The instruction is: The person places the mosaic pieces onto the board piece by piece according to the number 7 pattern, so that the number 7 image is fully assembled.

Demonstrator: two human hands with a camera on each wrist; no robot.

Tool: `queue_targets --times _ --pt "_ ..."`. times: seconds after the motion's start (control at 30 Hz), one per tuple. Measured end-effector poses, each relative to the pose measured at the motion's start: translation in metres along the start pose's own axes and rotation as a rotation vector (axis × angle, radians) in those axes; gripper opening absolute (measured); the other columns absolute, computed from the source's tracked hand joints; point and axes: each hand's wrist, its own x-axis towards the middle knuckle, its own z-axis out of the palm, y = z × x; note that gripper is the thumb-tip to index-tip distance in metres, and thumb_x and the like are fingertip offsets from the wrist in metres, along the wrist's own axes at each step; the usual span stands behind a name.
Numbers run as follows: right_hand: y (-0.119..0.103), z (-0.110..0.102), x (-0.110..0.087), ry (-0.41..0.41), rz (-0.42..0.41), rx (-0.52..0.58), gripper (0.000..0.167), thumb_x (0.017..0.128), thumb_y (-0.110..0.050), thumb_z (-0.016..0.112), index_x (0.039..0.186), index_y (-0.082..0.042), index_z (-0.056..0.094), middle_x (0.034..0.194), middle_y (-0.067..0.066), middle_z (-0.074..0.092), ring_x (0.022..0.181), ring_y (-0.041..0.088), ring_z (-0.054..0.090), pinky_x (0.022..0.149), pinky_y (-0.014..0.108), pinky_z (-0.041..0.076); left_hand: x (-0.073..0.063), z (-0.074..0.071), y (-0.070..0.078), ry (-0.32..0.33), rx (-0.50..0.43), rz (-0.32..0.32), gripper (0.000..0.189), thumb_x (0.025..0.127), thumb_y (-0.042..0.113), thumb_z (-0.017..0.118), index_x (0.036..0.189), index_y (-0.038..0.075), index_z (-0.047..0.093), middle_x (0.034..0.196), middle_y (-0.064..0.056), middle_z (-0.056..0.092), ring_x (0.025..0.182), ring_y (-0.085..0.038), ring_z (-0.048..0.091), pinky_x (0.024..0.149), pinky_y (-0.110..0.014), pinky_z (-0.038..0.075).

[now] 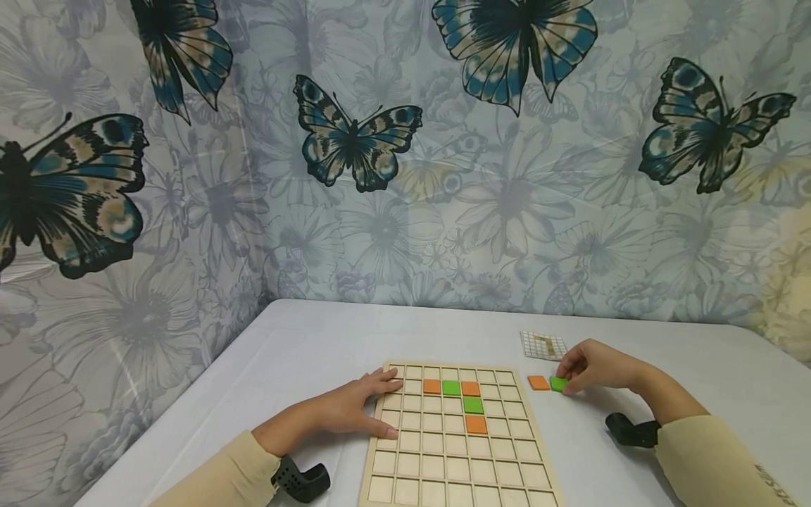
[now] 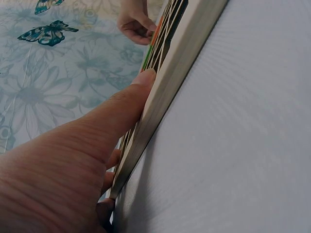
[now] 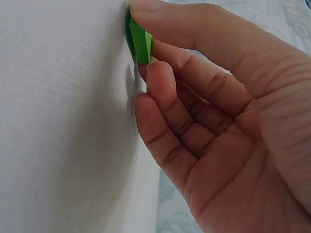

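Observation:
A wooden grid board lies on the table. My left hand rests along its left edge with spread fingers, the thumb touching the rim in the left wrist view. Orange and green square tiles sit in the board's upper cells: a row of an orange tile, a green tile and another orange one, with green and orange below the last. Right of the board, my right hand pinches a green tile between thumb and fingers at the table surface. A loose orange tile lies just left of it.
A small printed grid card with a coloured pattern lies behind the loose tiles. The table has a white cover, and a butterfly-print curtain hangs at the back and left.

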Motion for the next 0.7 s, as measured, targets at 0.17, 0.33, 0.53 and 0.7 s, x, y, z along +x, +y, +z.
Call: queue_targets --times 0.17,0.33,0.53,0.7 --pt "-0.001 -0.002 -0.001 -0.017 -0.020 0.000 0.028 0.071 -0.014 0.079 0.089 0.004 0.067 0.079 0.002 0.065 0.067 0.007 0.053 0.060 0.021 0.047 0.000 -0.001 0.001 -0.005 -0.002 -0.002 0.078 0.079 0.042 0.073 0.144 0.017 0.039 0.156 -0.003 0.018 0.145 -0.031 0.007 0.113 -0.059 0.012" --pt "-0.006 0.000 0.001 -0.029 -0.031 -0.001 0.027 0.071 -0.014 0.079 0.090 0.002 0.067 0.080 0.002 0.064 0.067 0.007 0.053 0.060 0.021 0.047 0.000 -0.001 0.001 -0.007 -0.006 -0.004 0.078 0.078 0.041 0.073 0.144 0.017 0.039 0.156 -0.003 0.018 0.145 -0.032 0.006 0.113 -0.059 0.012" --pt "-0.016 0.003 0.004 -0.045 -0.078 -0.010 0.027 0.072 -0.015 0.079 0.090 0.001 0.068 0.082 0.003 0.065 0.068 0.005 0.054 0.061 0.021 0.048 -0.001 -0.001 0.002 -0.005 -0.016 -0.009 0.078 0.078 0.041 0.073 0.144 0.016 0.038 0.156 -0.004 0.018 0.145 -0.033 0.006 0.113 -0.059 0.012" --pt "-0.026 0.007 0.006 -0.061 -0.138 -0.018 0.025 0.073 -0.015 0.077 0.090 0.001 0.068 0.082 0.003 0.064 0.067 0.004 0.053 0.061 0.020 0.047 0.000 -0.001 0.001 -0.004 -0.008 -0.006 0.078 0.078 0.042 0.073 0.144 0.017 0.039 0.156 -0.003 0.019 0.145 -0.031 0.007 0.113 -0.059 0.013"
